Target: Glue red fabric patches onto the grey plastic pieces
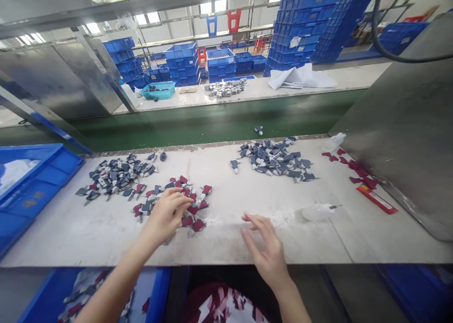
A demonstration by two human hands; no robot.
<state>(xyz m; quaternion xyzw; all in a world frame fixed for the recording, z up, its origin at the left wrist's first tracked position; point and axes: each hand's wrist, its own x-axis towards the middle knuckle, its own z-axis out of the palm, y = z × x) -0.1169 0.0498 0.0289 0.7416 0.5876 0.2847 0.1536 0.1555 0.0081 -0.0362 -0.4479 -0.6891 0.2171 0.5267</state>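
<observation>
My left hand (170, 210) is over a pile of small maroon-and-grey plastic parts (198, 225), its thumb and fingertips pinched together. Whatever lies in that pinch, if anything, is too small to make out. My right hand (268, 251) hovers above the near middle of the white tabletop (226, 247), fingers curved and apart, with nothing seen in it. To its right a translucent squeeze bottle (316, 212) with a thin dark tip lies on its side. Dark grey parts with light ends form a left heap (118, 175) and a right heap (271, 157).
Loose maroon pieces (359, 168) and a red packet (377, 199) lie by the metal wall at right. Beyond the table runs a green belt (198, 124) carrying one grey part (259, 130). A blue crate (31, 186) borders the left; another bin (159, 290) sits below.
</observation>
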